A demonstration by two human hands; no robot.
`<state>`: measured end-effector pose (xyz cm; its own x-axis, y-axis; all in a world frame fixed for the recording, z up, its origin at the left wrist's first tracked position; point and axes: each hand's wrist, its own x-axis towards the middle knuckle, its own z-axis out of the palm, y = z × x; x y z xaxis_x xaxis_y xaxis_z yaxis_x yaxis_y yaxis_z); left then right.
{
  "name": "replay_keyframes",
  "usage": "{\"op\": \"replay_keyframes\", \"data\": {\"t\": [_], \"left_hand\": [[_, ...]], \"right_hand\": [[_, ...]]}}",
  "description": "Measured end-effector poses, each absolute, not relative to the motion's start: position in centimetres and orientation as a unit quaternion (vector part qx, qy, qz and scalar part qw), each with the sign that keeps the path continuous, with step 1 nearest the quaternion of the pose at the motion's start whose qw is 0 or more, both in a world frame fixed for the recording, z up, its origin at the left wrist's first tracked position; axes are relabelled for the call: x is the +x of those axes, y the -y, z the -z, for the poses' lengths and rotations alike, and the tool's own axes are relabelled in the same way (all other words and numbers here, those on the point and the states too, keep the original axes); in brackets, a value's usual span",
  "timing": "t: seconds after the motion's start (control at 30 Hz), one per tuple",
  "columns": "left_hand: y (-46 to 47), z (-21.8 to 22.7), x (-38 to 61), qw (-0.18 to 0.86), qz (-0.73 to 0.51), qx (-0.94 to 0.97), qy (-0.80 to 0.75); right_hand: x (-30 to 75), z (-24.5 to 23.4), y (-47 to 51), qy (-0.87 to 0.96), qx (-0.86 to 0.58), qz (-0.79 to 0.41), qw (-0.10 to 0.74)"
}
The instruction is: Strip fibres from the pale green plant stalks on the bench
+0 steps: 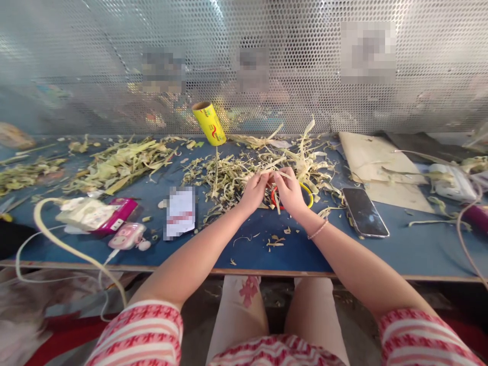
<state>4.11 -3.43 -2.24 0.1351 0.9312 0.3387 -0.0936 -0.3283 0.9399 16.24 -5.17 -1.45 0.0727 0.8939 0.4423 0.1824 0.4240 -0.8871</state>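
Pale plant strip, pinched by left hand and right hand, 2 hands close together over shredded heap, blue table, phone lying to the right.

The single view looks from the head of a seated person, forward and down, over the near blue tabletop toward the perforated metal screen behind; the left hand and right hand are close to its middle.
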Motion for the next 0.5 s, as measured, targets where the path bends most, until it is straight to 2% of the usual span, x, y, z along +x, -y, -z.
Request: {"op": "replay_keyframes", "data": {"t": [0.27, 0.5], "left_hand": [[3.48, 2.62, 4.49, 0.595, -0.538, 0.541, -0.252], [3.13, 2.59, 4.15, 0.484, -0.567, 0.563, -0.357]], "right_hand": [[16.72, 0.82, 4.92, 0.583, -0.434, -0.334, 0.6], [16.93, 1.0, 4.31, 0.524, -0.42, -0.397, 0.625]]}}
